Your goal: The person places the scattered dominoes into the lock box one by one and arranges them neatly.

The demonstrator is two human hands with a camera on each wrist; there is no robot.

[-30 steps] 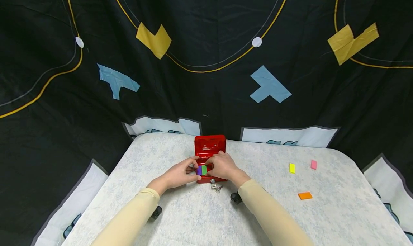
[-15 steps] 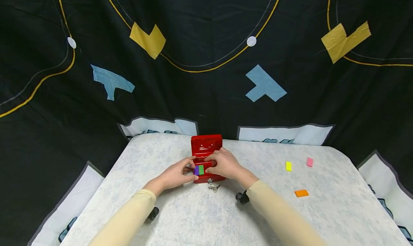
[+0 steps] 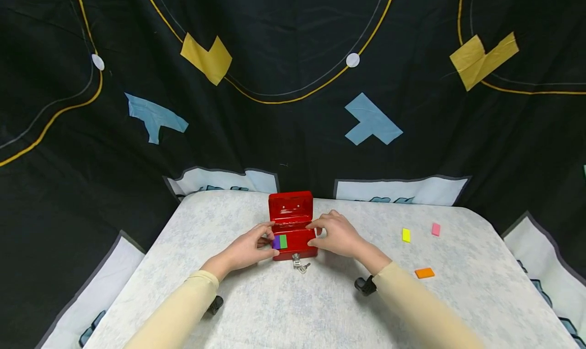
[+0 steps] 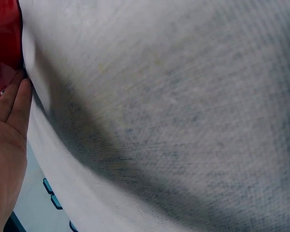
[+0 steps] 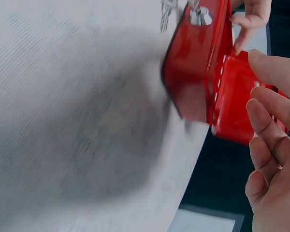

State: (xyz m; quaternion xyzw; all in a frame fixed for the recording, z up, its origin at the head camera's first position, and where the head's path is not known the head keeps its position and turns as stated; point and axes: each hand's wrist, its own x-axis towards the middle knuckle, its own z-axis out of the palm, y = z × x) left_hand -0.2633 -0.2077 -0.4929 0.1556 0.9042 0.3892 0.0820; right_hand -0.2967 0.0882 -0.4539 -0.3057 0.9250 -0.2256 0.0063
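Note:
A red metal cash box [image 3: 299, 243] stands with its lid [image 3: 290, 206] tilted back. Inside, at the left end, a purple block [image 3: 276, 242] and a green block [image 3: 283, 241] lie side by side. My left hand [image 3: 247, 248] touches the box's left end, thumb at the front corner and index finger toward the back; in the left wrist view its fingers [image 4: 17, 106] lie straight along the outer wall. At the right end hovers my right hand [image 3: 341, 234], thumb and fingers apart with nothing between them. A lock with keys [image 3: 298, 263] hangs at the box front.
On the right of the pale tabletop [image 3: 334, 313] lie a yellow piece [image 3: 406, 235], a pink piece [image 3: 436, 229] and an orange piece [image 3: 424, 273]. A dark curtain [image 3: 274, 135] rises behind the table.
My right hand has drawn away from the green block, moving right out of the box to its right end. The left hand and both blocks keep their places at the box.

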